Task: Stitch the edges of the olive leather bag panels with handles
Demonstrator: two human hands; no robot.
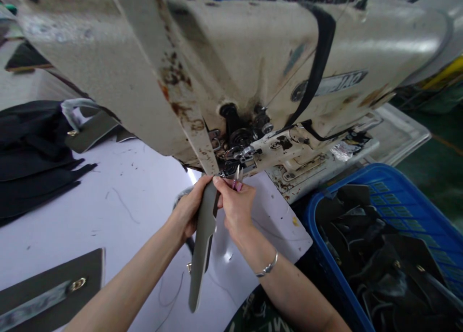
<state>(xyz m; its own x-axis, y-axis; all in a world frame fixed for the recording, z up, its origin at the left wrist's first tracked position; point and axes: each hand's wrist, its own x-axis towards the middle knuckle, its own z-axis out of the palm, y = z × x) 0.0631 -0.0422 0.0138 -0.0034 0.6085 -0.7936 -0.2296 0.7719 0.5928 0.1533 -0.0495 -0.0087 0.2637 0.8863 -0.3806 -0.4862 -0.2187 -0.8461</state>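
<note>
A long grey strap piece (pixel 202 240) hangs down from under the head of a worn cream sewing machine (pixel 253 57). My left hand (pixel 190 209) pinches the strap's upper end from the left. My right hand (pixel 235 206) is closed just to its right, fingertips at the strap's top edge, holding small pink-handled thread snips (pixel 238 177) that point up toward the needle area (pixel 231 166). A silver bracelet (pixel 267 267) sits on my right wrist.
A white worktable (pixel 108 202) lies below. Black fabric pieces (pixel 32 153) are piled at the left. A dark panel with a metal fitting (pixel 54 288) lies at the lower left. A blue plastic crate (pixel 398 192) holding dark pieces stands at the right.
</note>
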